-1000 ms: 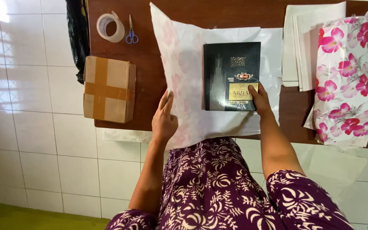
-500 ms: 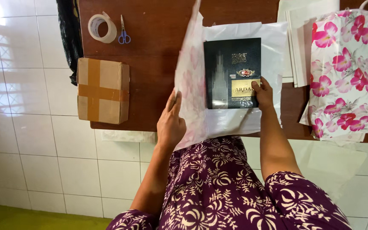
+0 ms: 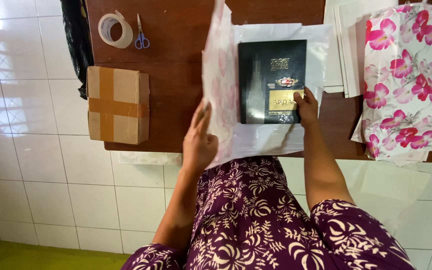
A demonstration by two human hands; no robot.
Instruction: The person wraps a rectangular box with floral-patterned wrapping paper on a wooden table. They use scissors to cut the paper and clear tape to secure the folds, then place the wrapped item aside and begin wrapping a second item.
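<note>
Paper (image 3: pixel 219 85) stands lifted on edge, the left hand (image 3: pixel 199 142) pinching its lower border in a closed grip so the sheet can swing over the black book (image 3: pixel 272 81) just right of it. Right hand (image 3: pixel 306 106) presses flat and unclenched on the book's near corner, pinning it on the surface (image 3: pixel 171 55). Left of the grip lie a taped box (image 3: pixel 118 105), tape roll (image 3: pixel 115 30) and scissors (image 3: pixel 141 36).

Brown wooden table (image 3: pixel 176 50), white tiled floor (image 3: pixel 36 190)

One black box (image 3: pixel 272 81) is lying on one wrapping sheet (image 3: pixel 221 85); one cardboard box (image 3: pixel 118 105) is sitting nearby. One tape roll (image 3: pixel 116 30) and one pair of scissors (image 3: pixel 141 35) are resting together; one floral bag (image 3: pixel 410 80) is lying apart.
</note>
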